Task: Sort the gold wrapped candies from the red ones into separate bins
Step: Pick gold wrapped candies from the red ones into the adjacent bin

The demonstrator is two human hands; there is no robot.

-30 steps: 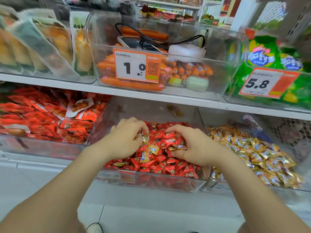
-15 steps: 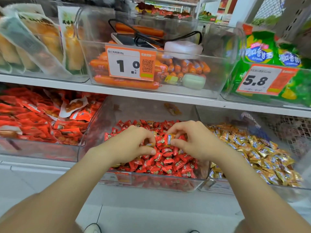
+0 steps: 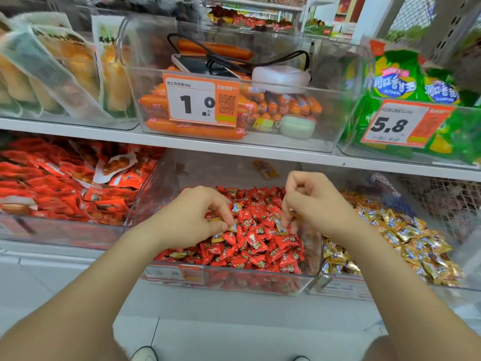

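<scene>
Your left hand (image 3: 192, 217) pinches a small gold foil-wrapped candy (image 3: 232, 227) between thumb and forefinger, right on top of the heap of small red wrapped candies (image 3: 257, 243) that fills the clear plastic middle bin (image 3: 234, 278). Your right hand (image 3: 317, 204) is over the right half of the same heap, fingers curled round a gold wrapped piece (image 3: 295, 213) that shows only in part. Its lowest fingertips (image 3: 285, 220) reach down to a second gold candy (image 3: 282, 228) among the red ones; you cannot tell whether they touch it. Another stray gold candy (image 3: 182, 254) lies near the heap's front left. Just beside the middle bin, on its right, stands a second clear bin (image 3: 338, 285) filled with gold wrapped candies (image 3: 390, 230). On its left, a third clear bin (image 3: 65, 231) holds flat red snack packets (image 3: 52, 183). Above all three runs a white shelf board (image 3: 104, 134) carrying a clear tub (image 3: 325, 142) of orange sausages (image 3: 192, 128) behind an orange price tag (image 3: 200, 100) reading 1.0, with green snack bags (image 3: 395, 82) to the right.
</scene>
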